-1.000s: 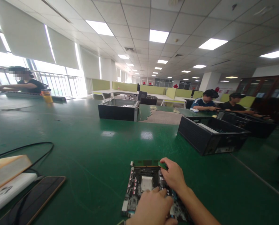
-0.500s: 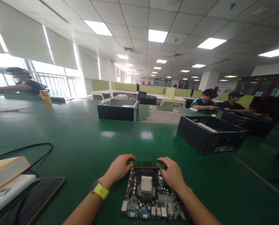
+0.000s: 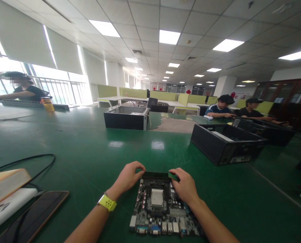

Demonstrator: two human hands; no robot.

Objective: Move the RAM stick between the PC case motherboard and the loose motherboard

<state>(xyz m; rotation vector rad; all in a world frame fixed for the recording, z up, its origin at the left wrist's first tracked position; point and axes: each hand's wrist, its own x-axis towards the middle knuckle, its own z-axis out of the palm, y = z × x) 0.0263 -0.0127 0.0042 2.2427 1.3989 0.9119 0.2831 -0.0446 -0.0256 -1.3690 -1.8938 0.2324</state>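
Note:
A computer motherboard (image 3: 158, 209) lies flat on the green table (image 3: 89, 148) in front of me, with a silver processor in its middle. A green memory stick (image 3: 157, 175) runs along its far edge. My left hand (image 3: 127, 177), with a yellow watch at the wrist, pinches the stick's left end. My right hand (image 3: 184, 185) curls over its right end, thumb and fingers pressed on it. Both hands are closed on the stick.
A dark phone (image 3: 29, 219), a white box and a book (image 3: 6, 180) with a black cable lie at the left. Open computer cases (image 3: 226, 143) (image 3: 126, 118) stand beyond. Three people sit at the table's far sides.
My left hand moved from the board's near edge up to the stick's left end. The stick now sits lower against the board's far edge. The right hand stayed.

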